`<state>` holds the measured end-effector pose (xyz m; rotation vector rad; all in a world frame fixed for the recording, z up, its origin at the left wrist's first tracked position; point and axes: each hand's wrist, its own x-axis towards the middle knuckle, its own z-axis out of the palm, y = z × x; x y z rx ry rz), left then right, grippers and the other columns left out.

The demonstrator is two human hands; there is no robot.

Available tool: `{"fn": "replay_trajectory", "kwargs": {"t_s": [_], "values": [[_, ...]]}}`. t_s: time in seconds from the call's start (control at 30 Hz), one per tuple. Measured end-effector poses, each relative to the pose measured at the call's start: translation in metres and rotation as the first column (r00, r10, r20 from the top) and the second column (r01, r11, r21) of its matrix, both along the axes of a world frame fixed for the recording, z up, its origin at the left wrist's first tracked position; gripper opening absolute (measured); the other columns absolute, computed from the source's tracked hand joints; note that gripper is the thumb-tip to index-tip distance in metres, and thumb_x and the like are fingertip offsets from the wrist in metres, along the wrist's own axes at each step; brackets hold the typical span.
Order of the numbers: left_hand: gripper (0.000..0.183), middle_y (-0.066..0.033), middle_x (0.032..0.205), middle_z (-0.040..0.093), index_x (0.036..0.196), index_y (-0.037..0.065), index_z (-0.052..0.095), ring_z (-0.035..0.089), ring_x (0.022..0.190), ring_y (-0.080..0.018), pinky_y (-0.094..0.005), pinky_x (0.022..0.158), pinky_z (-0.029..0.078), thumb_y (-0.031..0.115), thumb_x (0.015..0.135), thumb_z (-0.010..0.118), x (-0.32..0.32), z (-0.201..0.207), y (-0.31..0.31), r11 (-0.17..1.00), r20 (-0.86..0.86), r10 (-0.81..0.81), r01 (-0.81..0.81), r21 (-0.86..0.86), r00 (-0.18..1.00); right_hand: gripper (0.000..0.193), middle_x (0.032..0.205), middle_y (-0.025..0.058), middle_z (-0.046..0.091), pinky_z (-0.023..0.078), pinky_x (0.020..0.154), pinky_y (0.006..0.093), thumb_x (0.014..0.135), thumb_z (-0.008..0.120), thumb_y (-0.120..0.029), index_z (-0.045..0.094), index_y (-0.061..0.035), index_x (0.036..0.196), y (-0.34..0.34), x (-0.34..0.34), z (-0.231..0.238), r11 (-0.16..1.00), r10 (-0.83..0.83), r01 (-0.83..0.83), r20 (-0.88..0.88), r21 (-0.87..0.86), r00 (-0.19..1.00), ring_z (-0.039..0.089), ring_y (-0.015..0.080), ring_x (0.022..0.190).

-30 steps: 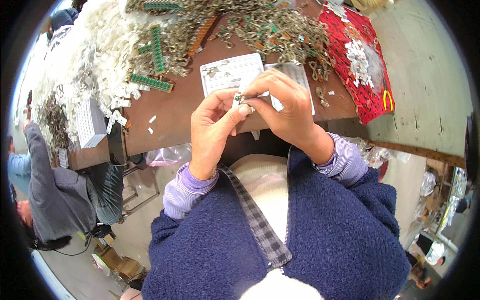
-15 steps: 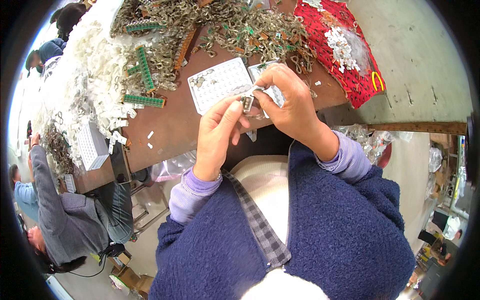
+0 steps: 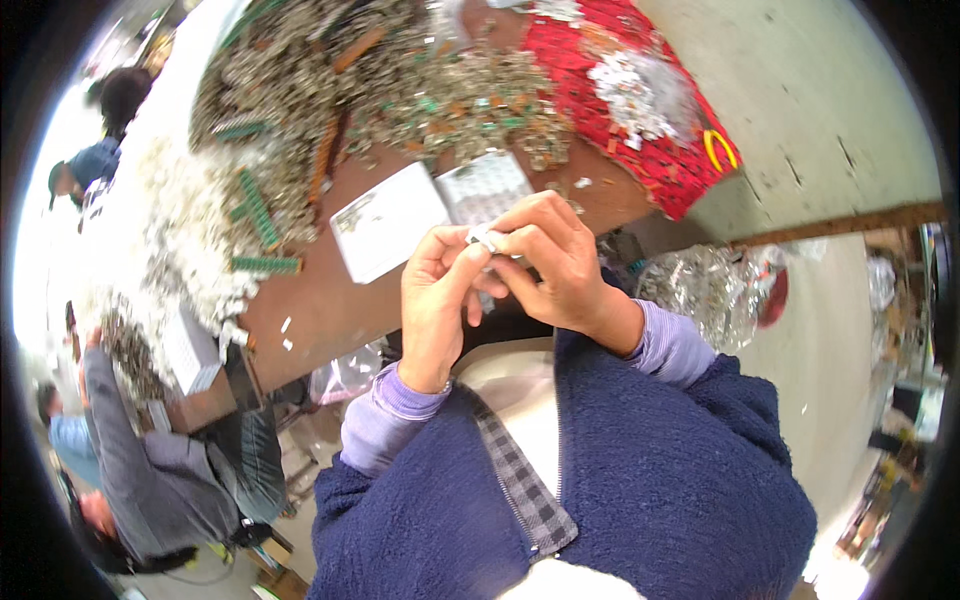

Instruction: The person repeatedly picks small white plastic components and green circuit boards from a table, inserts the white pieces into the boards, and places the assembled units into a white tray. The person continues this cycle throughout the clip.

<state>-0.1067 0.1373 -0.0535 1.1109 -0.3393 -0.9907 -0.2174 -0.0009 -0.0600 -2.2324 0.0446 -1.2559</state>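
Note:
My left hand (image 3: 437,300) and my right hand (image 3: 556,262) meet over the table's front edge. Between their thumbs and fingertips they pinch a small white plastic piece (image 3: 484,239); its details are blurred and partly covered by the fingers. Both hands are closed on it. Just beyond them lies a white tray (image 3: 395,245) with a few small metal bits near its far left corner. Touching its right side, a second tray (image 3: 490,185) shows rows of pockets, its near part hidden behind my right hand.
Tangled metal parts (image 3: 290,70) heap across the back, with green strips (image 3: 258,205) among them. White plastic pieces (image 3: 180,215) pile up at left, beside stacked white trays (image 3: 192,350). A red cloth (image 3: 570,70) bears more white pieces and yellow-handled pliers (image 3: 718,150). A co-worker in grey (image 3: 150,470) sits at left.
The view has shifted, and the table things sit lower and further left in the picture. My hands have drawn closer together around the small piece, covering more of it.

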Motion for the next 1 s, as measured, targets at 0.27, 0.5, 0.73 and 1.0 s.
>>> {"fn": "replay_trajectory", "kwargs": {"t_s": [0.27,0.5,0.73,1.0], "values": [[0.014,0.0013,0.084,0.071,0.113,0.008,0.068,0.059,0.059,-0.001,-0.0148,0.044,0.037,0.022,0.11,0.067,-0.01,0.006,-0.044,0.939,-0.096,-0.278,0.291,0.181,0.956,0.028,0.095,0.0087,0.069,0.051,0.08,0.0446,0.075,0.087,-0.009,0.072,-0.0081,0.099,-0.044,-0.056,-0.011,0.995,-0.098,0.096,-0.091,-0.026,0.991,0.067,0.0312,0.088],[0.014,-0.0184,0.122,0.079,0.119,0.007,0.067,0.063,0.063,-0.0031,-0.0155,0.046,0.041,0.018,0.11,0.068,0.016,0.009,-0.052,1.0,-0.068,0.021,-0.021,-0.003,0.997,0.039,0.122,0.0099,0.068,0.047,0.098,0.0463,0.082,0.087,-0.023,0.08,-0.0124,0.119,-0.091,-0.071,-0.031,0.913,-0.398,0.324,-0.373,-0.248,0.838,0.063,0.0312,0.114],[0.019,-0.019,0.123,0.078,0.126,0.006,0.067,0.063,0.068,-0.0029,-0.0144,0.049,0.044,0.018,0.11,0.066,0.004,0.003,-0.049,0.98,-0.012,-0.181,0.181,0.082,0.983,0.041,0.132,0.0108,0.065,0.049,0.102,0.0496,0.086,0.084,-0.022,0.076,-0.0085,0.123,-0.084,-0.111,-0.033,0.915,-0.359,0.219,-0.435,-0.338,0.826,0.062,0.0322,0.12],[0.036,-0.0076,0.117,0.077,0.137,0.005,0.07,0.068,0.088,-0.0058,-0.0173,0.059,0.05,0.007,0.101,0.074,-0.023,0.004,-0.051,0.946,0.319,-0.323,0.301,0.117,0.891,0.017,0.095,0.0071,0.073,0.056,0.08,0.0327,0.089,0.078,0.005,0.077,-0.0027,0.104,-0.063,-0.104,-0.024,0.903,-0.12,0.209,-0.247,0.376,0.962,0.072,0.0205,0.09]]}}
